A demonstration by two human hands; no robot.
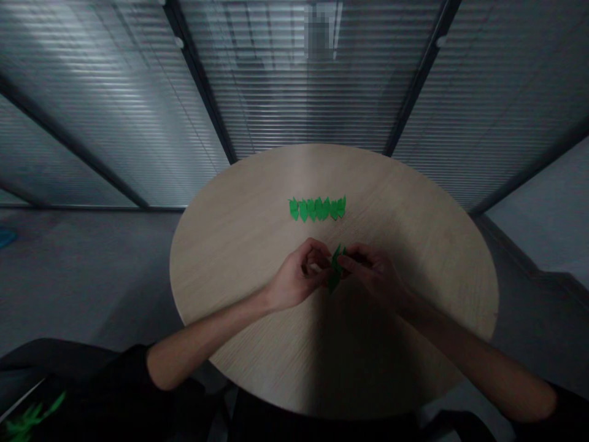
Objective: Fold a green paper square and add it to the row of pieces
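1. Right now, left grip [297,276] and right grip [370,267] are together, fingers pinching from either side.
2. Folded green paper piece [335,269] clamped between them, not yet set down.
3. Row of similar green paper pieces [317,209] lies just beyond the held piece, edges overlapping; that much looks done.
4. Round wood-grain surface [409,215] bears the row, well out from the held piece.
5. More green paper [32,416] sits far from the held piece, near the lower left corner of view; exact form unclear.

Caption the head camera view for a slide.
Left hand and right hand hold folded green paper above a round table, near a row of origami pieces.
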